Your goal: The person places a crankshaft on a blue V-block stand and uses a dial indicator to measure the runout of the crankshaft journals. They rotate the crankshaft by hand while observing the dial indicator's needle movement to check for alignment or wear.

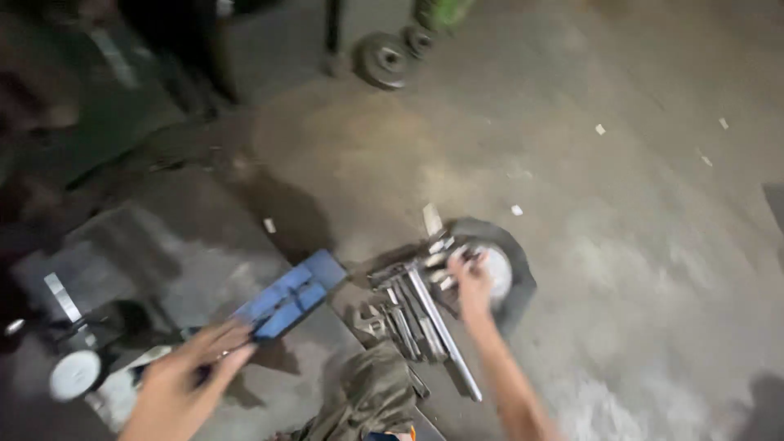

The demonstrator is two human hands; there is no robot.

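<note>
Two bare hands are showing. Your right hand [471,278] is reaching into a pile of metal tools [412,314] on the concrete floor [637,245], its grip closing on small metal pieces [445,260] just beside a round black container [510,273]. Your left hand [184,380] is hanging with fingers spread, gripping nothing, its fingertips just short of a blue metal part [292,296]. Crumpled olive cloth [371,400] is lying between both hands.

Head-worn view, steeply down, floor [621,245]

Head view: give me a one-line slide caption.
Right hand reaches among metal tools on a concrete floor; left hand hovers near a blue block.
</note>
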